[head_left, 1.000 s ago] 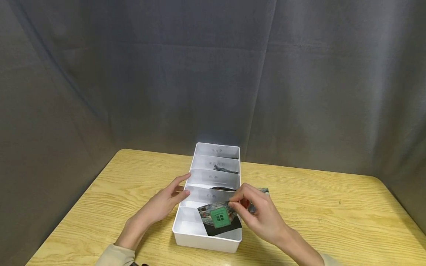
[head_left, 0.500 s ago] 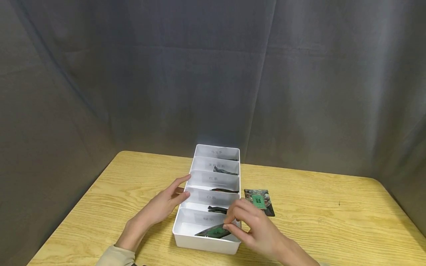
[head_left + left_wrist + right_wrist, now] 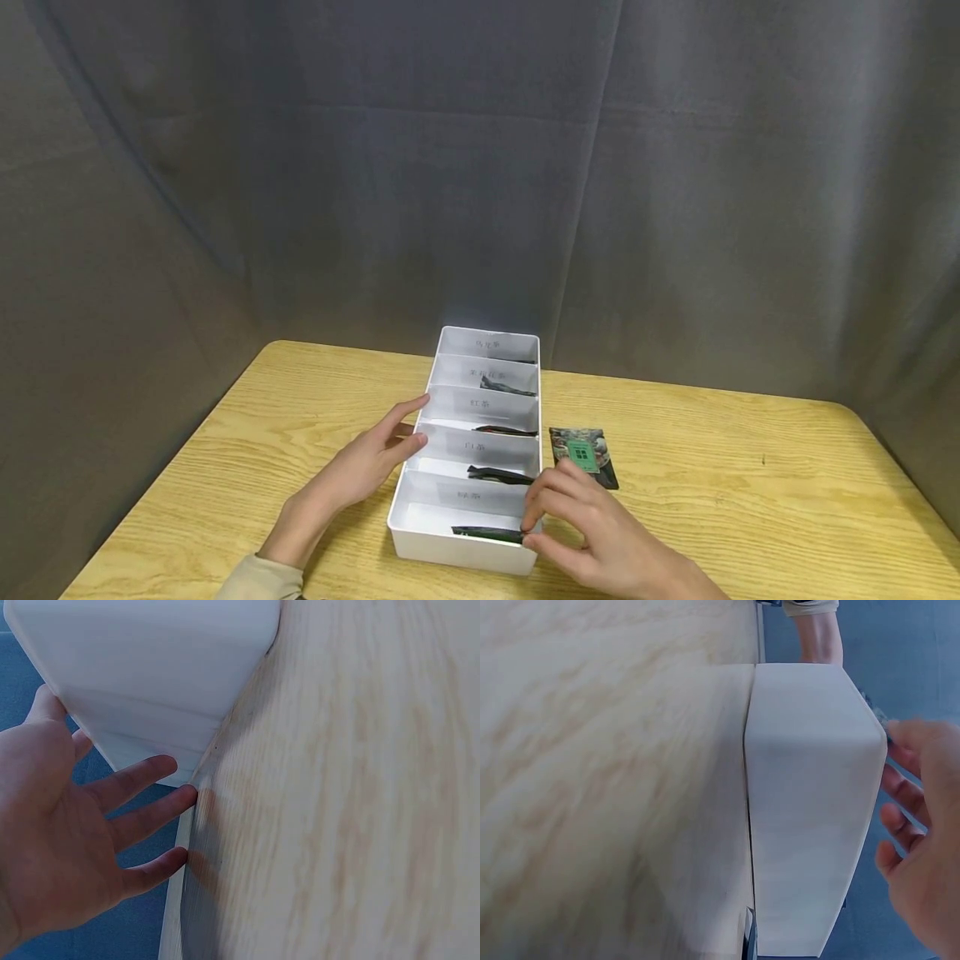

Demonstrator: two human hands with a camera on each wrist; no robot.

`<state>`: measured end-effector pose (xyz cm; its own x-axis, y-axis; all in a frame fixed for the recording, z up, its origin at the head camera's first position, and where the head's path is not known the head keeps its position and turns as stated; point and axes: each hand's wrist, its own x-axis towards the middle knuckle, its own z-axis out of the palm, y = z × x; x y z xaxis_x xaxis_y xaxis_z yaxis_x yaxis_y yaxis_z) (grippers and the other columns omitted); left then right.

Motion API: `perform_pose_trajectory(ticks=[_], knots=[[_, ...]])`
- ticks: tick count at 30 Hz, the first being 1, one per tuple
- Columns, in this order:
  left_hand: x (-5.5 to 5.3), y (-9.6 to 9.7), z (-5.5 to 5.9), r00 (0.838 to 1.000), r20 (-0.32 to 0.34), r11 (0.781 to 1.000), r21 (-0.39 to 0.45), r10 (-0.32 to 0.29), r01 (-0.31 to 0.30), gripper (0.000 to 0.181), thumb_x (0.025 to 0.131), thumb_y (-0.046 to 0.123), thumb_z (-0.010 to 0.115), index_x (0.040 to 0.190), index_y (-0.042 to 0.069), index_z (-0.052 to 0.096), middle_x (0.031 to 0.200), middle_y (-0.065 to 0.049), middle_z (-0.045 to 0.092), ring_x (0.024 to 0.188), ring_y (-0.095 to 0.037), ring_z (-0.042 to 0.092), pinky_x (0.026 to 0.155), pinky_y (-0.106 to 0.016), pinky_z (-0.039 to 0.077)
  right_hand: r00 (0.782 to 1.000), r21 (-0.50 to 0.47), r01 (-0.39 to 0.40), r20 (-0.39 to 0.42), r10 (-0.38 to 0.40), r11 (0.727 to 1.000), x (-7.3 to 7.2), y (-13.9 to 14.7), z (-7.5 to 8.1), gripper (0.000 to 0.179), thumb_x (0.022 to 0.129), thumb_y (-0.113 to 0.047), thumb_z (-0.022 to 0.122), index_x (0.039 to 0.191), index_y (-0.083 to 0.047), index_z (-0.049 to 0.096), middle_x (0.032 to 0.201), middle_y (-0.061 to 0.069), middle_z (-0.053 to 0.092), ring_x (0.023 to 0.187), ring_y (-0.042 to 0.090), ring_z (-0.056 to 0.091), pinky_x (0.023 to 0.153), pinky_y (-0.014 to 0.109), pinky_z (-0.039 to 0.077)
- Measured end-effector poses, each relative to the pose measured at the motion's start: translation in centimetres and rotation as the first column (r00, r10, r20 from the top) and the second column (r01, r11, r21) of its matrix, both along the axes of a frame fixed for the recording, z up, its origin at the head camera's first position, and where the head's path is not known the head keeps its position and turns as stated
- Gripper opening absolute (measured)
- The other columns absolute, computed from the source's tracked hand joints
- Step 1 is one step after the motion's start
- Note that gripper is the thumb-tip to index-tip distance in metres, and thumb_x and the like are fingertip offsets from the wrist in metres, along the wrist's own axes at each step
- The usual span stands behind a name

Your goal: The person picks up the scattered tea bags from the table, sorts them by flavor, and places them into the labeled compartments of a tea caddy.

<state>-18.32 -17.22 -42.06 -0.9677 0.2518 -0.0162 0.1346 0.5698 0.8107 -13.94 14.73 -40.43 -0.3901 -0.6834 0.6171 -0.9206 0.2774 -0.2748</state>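
A white divided box (image 3: 453, 550) stands lengthwise on the table, its compartments labelled in Chinese characters. In the front one a green-and-dark tea sachet (image 3: 486, 533) stands on edge against the front wall. My right hand (image 3: 603, 537) reaches over the front right corner and pinches the sachet's right end between thumb and forefinger. The right wrist view shows a sliver of it at the fingertips, mostly hidden behind the box wall. My left hand (image 3: 360, 467), fingers spread, rests its thumb and a fingertip on the left rim.
Another green-labelled tea sachet (image 3: 592, 458) lies on the table right of the box, partly behind my right hand. Dark sachets, such as a black one (image 3: 498, 475), sit in the compartments farther back. A grey curtain (image 3: 420, 208) hangs behind the wooden table (image 3: 712, 467).
My right hand has lowered the green sachet from above the front compartment into it, tipping it onto its edge, and shifted slightly right. The left hand has stayed at the rim.
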Motion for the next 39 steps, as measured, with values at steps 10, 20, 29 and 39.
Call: perform_pose_trajectory(ticks=[10, 20, 29, 39], knots=[[0.0, 0.0, 0.0, 1.000, -0.004, 1.000, -0.007, 0.004, -0.004, 0.058, 0.101, 0.050, 0.052, 0.154, 0.041, 0.031, 0.132, -0.004, 0.063, 0.124, -0.022, 0.059, 0.106, -0.050, 0.046, 0.998, 0.008, -0.022, -0.055, 0.023, 1.000, -0.3, 0.2, 0.0, 0.019, 0.086, -0.016, 0.072, 0.099, -0.029, 0.067, 0.105, -0.017, 0.059, 0.099, 0.002, 0.046, 0.089, 0.015, 0.036], [0.0, 0.0, 0.2, 1.000, 0.001, 1.000, -0.001, 0.001, -0.001, 0.057, 0.100, 0.050, 0.053, 0.153, 0.044, 0.030, 0.135, -0.005, 0.062, 0.127, -0.023, 0.058, 0.107, -0.050, 0.045, 0.997, -0.012, -0.056, -0.058, 0.055, 0.998, -0.6, 0.7, 0.3, 0.021, 0.084, -0.023, 0.078, 0.102, -0.028, 0.068, 0.105, -0.015, 0.059, 0.101, 0.005, 0.046, 0.090, 0.019, 0.037], [0.1, 0.0, 0.1, 1.000, -0.002, 1.000, -0.007, 0.002, -0.002, 0.057, 0.100, 0.050, 0.053, 0.153, 0.044, 0.030, 0.132, -0.004, 0.064, 0.125, -0.022, 0.059, 0.106, -0.050, 0.046, 0.996, -0.039, -0.036, -0.087, 0.032, 0.999, -0.5, 0.1, 0.2, 0.004, 0.092, -0.021, 0.071, 0.094, -0.024, 0.070, 0.096, -0.018, 0.064, 0.094, 0.002, 0.048, 0.086, 0.015, 0.037], [0.0, 0.0, 0.1, 1.000, -0.008, 1.000, -0.009, -0.001, 0.001, 0.057, 0.101, 0.050, 0.052, 0.153, 0.043, 0.030, 0.135, -0.005, 0.062, 0.127, -0.022, 0.058, 0.107, -0.050, 0.045, 0.910, -0.017, -0.131, -0.398, 0.113, 0.991, -1.2, 0.2, 1.1, 0.008, 0.095, -0.018, 0.066, 0.091, -0.017, 0.073, 0.091, -0.009, 0.065, 0.085, 0.011, 0.052, 0.078, 0.023, 0.039]])
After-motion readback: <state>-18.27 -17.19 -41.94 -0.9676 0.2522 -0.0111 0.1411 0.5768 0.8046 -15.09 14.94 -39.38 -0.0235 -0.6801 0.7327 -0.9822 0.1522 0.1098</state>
